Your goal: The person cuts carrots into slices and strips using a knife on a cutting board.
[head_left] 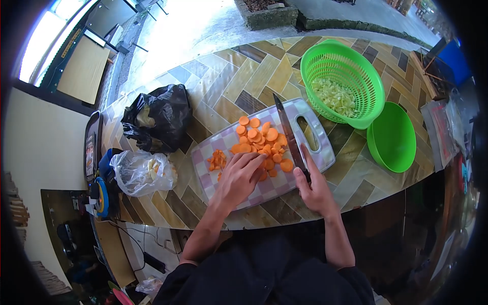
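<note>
On the checkered cutting board (203, 179) lies a heap of sliced carrots (255, 135), with a smaller pile of finely cut carrot (217, 159) to its left. My left hand (239, 178) rests over the near side of the heap, fingers stretched out and touching the slices. In my right hand (316, 190) is a kitchen knife (288, 127), gripped by its black handle. Its blade points away from me, right of the carrots and beside the board's handle slot.
A green colander (373, 81) with pale shredded vegetable (334, 97) stands at the back right, beside a green bowl (391, 137). On the left sit a black plastic bag (170, 114) and a clear plastic bag (134, 175). The table (223, 71) has a wood-patterned cover.
</note>
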